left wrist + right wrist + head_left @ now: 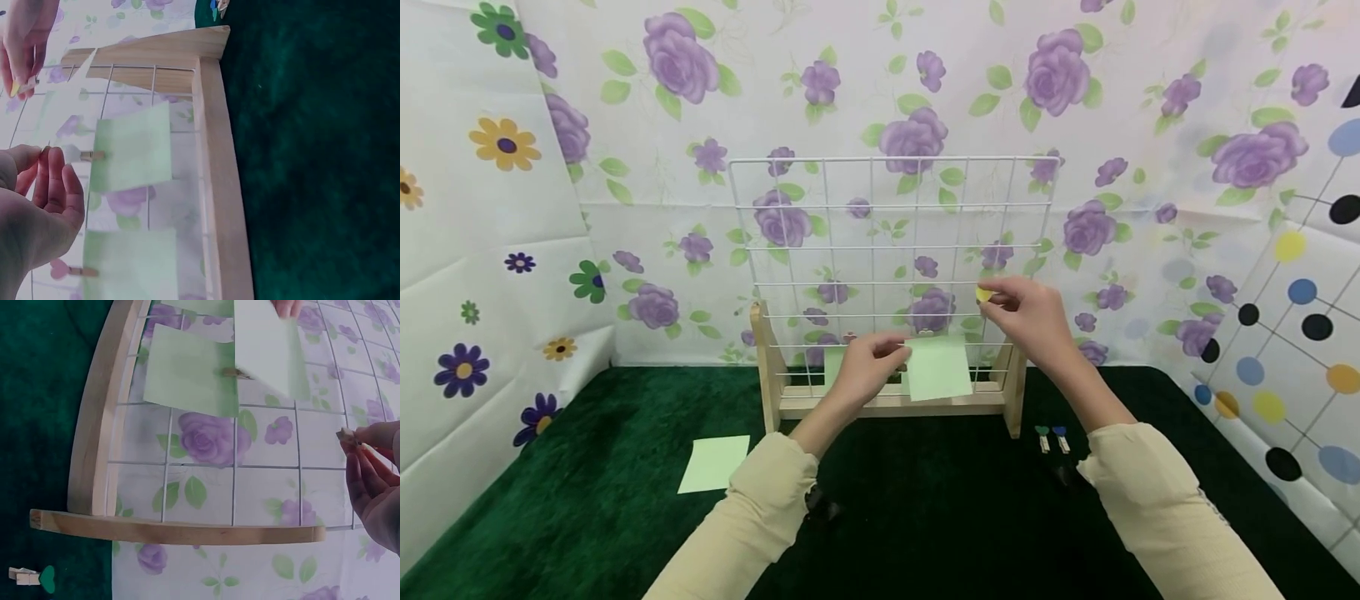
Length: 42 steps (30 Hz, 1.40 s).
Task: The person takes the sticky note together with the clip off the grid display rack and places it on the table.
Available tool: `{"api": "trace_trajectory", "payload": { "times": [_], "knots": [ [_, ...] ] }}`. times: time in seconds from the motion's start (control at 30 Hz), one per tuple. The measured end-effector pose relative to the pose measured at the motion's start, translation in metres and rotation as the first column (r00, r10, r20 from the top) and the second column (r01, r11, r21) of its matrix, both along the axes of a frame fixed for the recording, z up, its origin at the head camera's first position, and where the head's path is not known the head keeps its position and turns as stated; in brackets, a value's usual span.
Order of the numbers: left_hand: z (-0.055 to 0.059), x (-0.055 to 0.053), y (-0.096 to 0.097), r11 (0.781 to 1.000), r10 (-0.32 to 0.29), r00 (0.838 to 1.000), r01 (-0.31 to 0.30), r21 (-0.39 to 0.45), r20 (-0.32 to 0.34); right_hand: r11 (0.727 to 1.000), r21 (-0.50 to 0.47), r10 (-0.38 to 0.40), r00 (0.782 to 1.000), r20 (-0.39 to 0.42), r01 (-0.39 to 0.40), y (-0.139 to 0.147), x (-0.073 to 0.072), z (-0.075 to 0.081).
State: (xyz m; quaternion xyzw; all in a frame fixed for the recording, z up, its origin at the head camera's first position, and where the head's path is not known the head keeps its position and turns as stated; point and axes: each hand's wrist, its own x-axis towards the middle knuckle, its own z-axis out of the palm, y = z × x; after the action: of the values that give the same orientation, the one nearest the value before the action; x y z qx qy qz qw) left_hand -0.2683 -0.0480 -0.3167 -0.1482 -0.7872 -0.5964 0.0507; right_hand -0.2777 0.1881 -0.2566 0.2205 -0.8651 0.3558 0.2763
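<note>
My left hand (867, 371) pinches the edge of a pale green paper square (938, 368), held up before the lower part of a white wire grid (895, 247). In the left wrist view, two more green squares hang on the wires, one by a white-topped clothespin (78, 154), the other by a pink heart clothespin (65, 270). My right hand (1028, 319), raised near the grid's right side, pinches a small wooden clothespin (348, 435) with a yellow top (982, 294). It is apart from the held paper.
A wooden stand (891, 407) supports the grid on the dark green cloth (917, 500). Another green paper square (715, 463) lies at the left. Two small clothespins, one with a green heart (1042, 438) and one with a blue heart (1061, 439), lie at the right.
</note>
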Motion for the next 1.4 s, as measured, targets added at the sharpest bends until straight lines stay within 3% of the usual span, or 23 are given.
{"api": "trace_trajectory", "payload": {
  "times": [0.2,0.4,0.53,0.73,0.97,1.13,1.4],
  "knots": [
    [-0.01,0.005,-0.02,0.999,-0.008,1.0,0.006,0.04,0.03,1.0,0.021,0.021,0.997,0.07,-0.023,0.007,0.003,-0.011],
    [-0.024,0.011,-0.038,0.999,-0.033,0.993,0.029,0.043,0.11,0.996,0.055,0.055,0.98,0.193,-0.067,0.012,0.005,-0.032],
    [-0.034,0.014,-0.049,0.999,-0.044,0.986,0.045,-0.001,0.159,0.996,0.043,0.062,0.967,0.248,-0.074,0.015,0.008,-0.044],
    [-0.045,0.017,-0.064,0.997,-0.021,0.984,0.034,-0.069,0.176,0.997,0.019,0.058,0.943,0.329,-0.068,0.024,0.012,-0.055],
    [-0.055,0.022,-0.079,0.993,-0.004,0.985,0.024,-0.113,0.174,0.995,0.045,0.069,0.937,0.343,-0.09,0.036,0.014,-0.071],
    [-0.062,0.025,-0.085,0.991,0.017,0.978,0.011,-0.133,0.21,0.996,0.071,0.026,0.928,0.372,-0.057,0.044,0.014,-0.082],
    [-0.067,0.028,-0.093,0.982,0.024,0.965,0.026,-0.186,0.262,0.998,0.064,-0.015,0.881,0.473,-0.018,0.059,0.019,-0.092]
  ]
}}
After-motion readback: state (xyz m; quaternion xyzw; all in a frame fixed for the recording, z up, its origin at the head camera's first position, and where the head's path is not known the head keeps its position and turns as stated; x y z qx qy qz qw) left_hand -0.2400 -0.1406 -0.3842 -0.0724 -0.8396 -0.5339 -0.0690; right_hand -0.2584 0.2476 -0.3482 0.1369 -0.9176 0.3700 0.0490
